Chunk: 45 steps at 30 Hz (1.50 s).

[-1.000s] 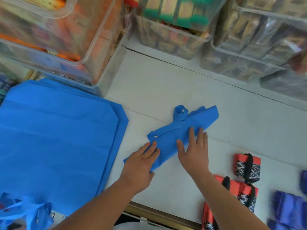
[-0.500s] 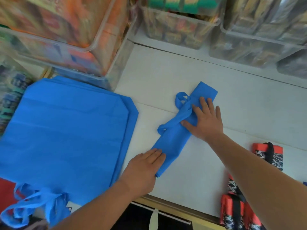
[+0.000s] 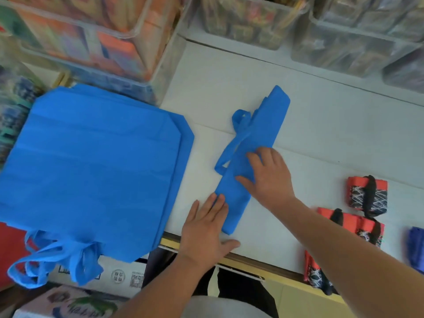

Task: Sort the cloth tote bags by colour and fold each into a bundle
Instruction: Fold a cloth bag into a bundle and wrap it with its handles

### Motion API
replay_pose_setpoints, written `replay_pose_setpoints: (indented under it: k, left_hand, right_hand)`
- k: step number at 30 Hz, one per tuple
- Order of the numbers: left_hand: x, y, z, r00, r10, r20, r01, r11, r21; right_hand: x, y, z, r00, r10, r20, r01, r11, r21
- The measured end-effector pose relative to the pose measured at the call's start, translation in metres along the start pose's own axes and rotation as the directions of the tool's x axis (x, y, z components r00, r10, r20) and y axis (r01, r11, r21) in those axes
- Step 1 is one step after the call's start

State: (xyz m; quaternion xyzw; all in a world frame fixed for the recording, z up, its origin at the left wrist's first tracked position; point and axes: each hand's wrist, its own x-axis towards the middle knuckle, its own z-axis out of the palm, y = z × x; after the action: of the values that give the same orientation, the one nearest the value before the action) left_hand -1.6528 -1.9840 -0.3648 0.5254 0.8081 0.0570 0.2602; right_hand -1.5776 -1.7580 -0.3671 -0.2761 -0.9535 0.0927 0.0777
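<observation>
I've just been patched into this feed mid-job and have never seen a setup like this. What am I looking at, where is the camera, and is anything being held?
There is no machine here: a person works with two bare hands. The single picture comes from a wide-angle camera worn on their head, looking down. On the white table lies a blue tote bag folded into a long strip. The left hand rests flat on its near end. The right hand seems to pinch a fold at its middle. To the left sits a stack of flat blue bags. To the right are finished red patterned bundles. At the back stand clear bins.
</observation>
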Motion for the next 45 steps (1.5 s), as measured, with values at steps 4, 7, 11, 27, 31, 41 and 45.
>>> replay_pose_setpoints:
  k: [4, 7, 11, 27, 31, 41, 45]
  left_hand:
    - [0.003, 0.005, 0.011, 0.98, 0.052, -0.191, -0.041, 0.997, 0.061]
    - [0.008, 0.008, 0.001, 0.96, 0.078, -0.27, -0.065, 0.996, 0.057]
    - [0.008, 0.01, -0.042, 0.956, 0.085, -0.28, -0.103, 0.993, -0.051]
    - [0.036, 0.021, -0.1, 0.964, 0.089, 0.251, 0.058, 0.85, -0.524]
    - [0.057, 0.012, -0.079, 0.995, -0.098, -0.015, 0.08, 0.881, -0.466]
    - [0.084, -0.001, -0.061, 0.972, -0.169, -0.166, 0.164, 0.986, -0.04]
    - [0.089, -0.007, -0.053, 0.963, -0.17, -0.209, 0.17, 0.985, -0.016]
  right_hand:
    - [-0.035, -0.012, 0.015, 0.993, -0.042, 0.108, 0.018, 0.977, 0.21]
    - [-0.04, -0.006, 0.003, 0.969, -0.017, 0.246, -0.066, 0.942, 0.328]
    - [-0.039, 0.01, -0.019, 0.852, -0.127, 0.507, -0.12, 0.897, 0.426]
    - [-0.055, -0.018, -0.054, 0.808, 0.356, 0.47, -0.586, 0.57, 0.576]
    - [-0.018, -0.017, -0.05, 0.734, 0.537, 0.416, -0.678, 0.61, 0.41]
    - [0.043, -0.009, -0.028, 0.624, 0.573, 0.531, -0.659, 0.751, -0.035]
    - [0.054, -0.002, -0.027, 0.909, 0.249, 0.334, -0.293, 0.952, 0.087]
